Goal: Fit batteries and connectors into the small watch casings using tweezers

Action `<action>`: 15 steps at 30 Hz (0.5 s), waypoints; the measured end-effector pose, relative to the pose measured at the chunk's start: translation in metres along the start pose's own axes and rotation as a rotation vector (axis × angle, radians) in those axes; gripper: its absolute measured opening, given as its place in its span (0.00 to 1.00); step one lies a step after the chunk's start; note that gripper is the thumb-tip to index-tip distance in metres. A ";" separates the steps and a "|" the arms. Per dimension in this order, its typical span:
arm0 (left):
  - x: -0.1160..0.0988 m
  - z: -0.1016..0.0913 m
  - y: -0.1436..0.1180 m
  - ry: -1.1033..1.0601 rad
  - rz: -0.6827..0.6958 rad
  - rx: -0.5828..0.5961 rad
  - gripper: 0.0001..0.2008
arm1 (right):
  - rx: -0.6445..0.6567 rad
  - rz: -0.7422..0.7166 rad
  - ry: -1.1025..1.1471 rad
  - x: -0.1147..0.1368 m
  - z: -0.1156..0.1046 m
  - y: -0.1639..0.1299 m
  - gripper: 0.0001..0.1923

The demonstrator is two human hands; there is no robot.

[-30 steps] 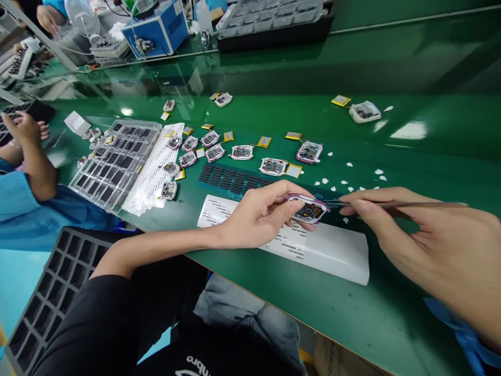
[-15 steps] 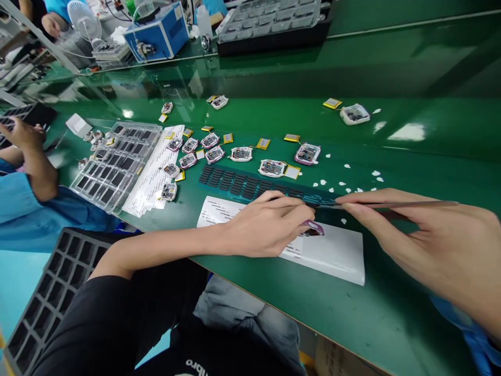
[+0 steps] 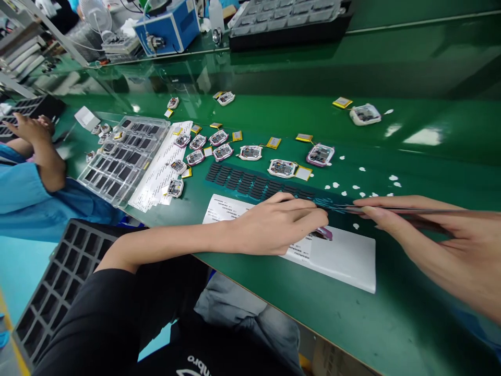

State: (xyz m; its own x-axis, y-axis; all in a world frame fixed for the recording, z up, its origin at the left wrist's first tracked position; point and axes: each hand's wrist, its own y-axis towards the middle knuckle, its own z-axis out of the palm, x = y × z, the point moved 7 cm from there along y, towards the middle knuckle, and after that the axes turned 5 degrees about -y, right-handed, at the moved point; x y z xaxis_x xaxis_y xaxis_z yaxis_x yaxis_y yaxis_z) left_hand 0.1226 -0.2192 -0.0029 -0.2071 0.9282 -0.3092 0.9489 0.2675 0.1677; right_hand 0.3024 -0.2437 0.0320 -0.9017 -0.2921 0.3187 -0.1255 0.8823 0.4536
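A: What do the hands have?

B: The left hand (image 3: 279, 227) curls palm-down around a purple-rimmed casing (image 3: 323, 233), mostly hidden beneath it, so I can't tell how firm that grasp is. The right hand (image 3: 430, 235) pinches a slim metal tool (image 3: 410, 211), probably tweezers.

A: Why like that?

B: The tool's tip points at the teal sheet (image 3: 323, 201), by its cut lines. My guess is that the left fingers, reaching to the sheet, steady it, while the casing stays close over the printed paper (image 3: 344, 256).

A: And the opened casings (image 3: 282, 168)?

B: They sit beyond the sheet, many with yellow cells beside them, perhaps spread out so the wires aren't strained.

A: Any room to move?

B: More on the right: plain worktop (image 3: 395, 313) runs from the paper toward the near edge, which the left forearm crosses. Leftward is tighter, with casings, paper strips (image 3: 151, 180) and a clear tray (image 3: 152, 125). White tabs (image 3: 356, 187) dot the surface just past the right fingertips.
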 end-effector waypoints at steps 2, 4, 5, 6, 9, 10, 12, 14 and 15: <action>0.000 0.000 0.000 0.004 0.002 0.004 0.19 | 0.014 0.025 -0.008 -0.002 0.002 -0.002 0.24; 0.001 0.000 0.000 0.004 -0.008 0.012 0.19 | 0.039 0.082 -0.003 -0.006 0.004 -0.004 0.26; 0.001 0.000 0.000 0.005 -0.016 0.019 0.18 | 0.053 0.099 0.007 -0.007 0.005 -0.005 0.27; 0.002 0.000 0.000 0.007 -0.023 0.026 0.18 | 0.060 0.112 0.016 -0.008 0.006 -0.005 0.27; 0.002 0.000 0.001 0.017 -0.034 0.046 0.18 | 0.065 0.134 0.034 -0.010 0.007 -0.006 0.26; 0.002 0.000 0.001 0.022 -0.033 0.050 0.18 | 0.060 0.140 0.031 -0.010 0.007 -0.007 0.25; 0.001 0.000 0.001 0.029 -0.031 0.051 0.19 | 0.055 0.143 0.014 -0.010 0.007 -0.006 0.25; 0.001 0.000 0.001 0.033 -0.027 0.045 0.18 | 0.065 0.138 -0.010 -0.009 0.008 -0.006 0.26; 0.001 0.000 0.001 0.033 -0.026 0.039 0.18 | 0.080 0.140 -0.014 -0.008 0.009 -0.005 0.27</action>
State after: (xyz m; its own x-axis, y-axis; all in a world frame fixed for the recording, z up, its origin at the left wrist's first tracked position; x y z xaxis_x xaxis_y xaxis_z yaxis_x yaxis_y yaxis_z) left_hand 0.1234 -0.2176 -0.0033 -0.2391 0.9292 -0.2817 0.9515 0.2821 0.1231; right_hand 0.3064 -0.2427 0.0196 -0.9183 -0.1598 0.3622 -0.0307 0.9409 0.3374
